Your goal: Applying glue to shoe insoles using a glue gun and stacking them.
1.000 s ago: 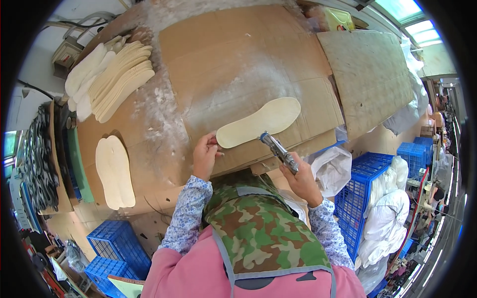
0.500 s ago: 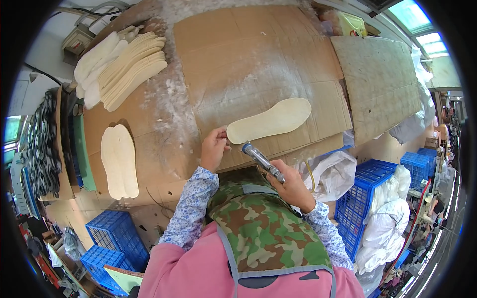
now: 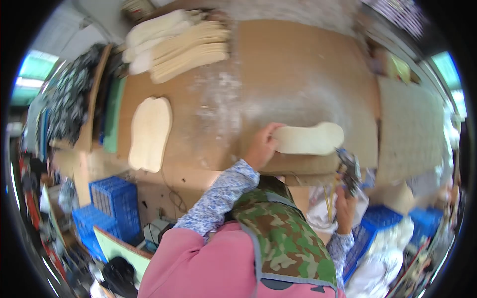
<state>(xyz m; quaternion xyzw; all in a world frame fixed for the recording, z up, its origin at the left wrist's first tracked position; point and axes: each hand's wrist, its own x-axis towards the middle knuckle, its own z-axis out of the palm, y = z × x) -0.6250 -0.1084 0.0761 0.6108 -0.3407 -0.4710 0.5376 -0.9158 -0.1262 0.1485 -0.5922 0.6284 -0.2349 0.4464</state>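
Note:
A cream-coloured shoe insole point(image 3: 309, 140) lies near the front edge of the cardboard-covered table point(image 3: 298, 74). My left hand point(image 3: 262, 146) pinches its left end, fingers closed on the edge. Just off its right end, my right hand point(image 3: 345, 206) is wrapped around a silver metal spray gun point(image 3: 352, 173), blurred by motion. The gun's tip comes close to the insole's lower right edge; whether they touch is unclear. Farther left on the table lie more cream insoles point(image 3: 150, 134), side by side.
Stacked insoles point(image 3: 191, 52) lie at the back left. Dark pieces point(image 3: 72, 94) hang beside a board at far left. Blue crates point(image 3: 113, 203) stand below the table on the left, another blue crate point(image 3: 380, 218) on the right. A stained board point(image 3: 410, 131) covers the table's right side.
The spray gun has moved right, from near the insole's left end to its right end, and now points more upward. My left hand keeps hold of the insole. The whole view has shifted.

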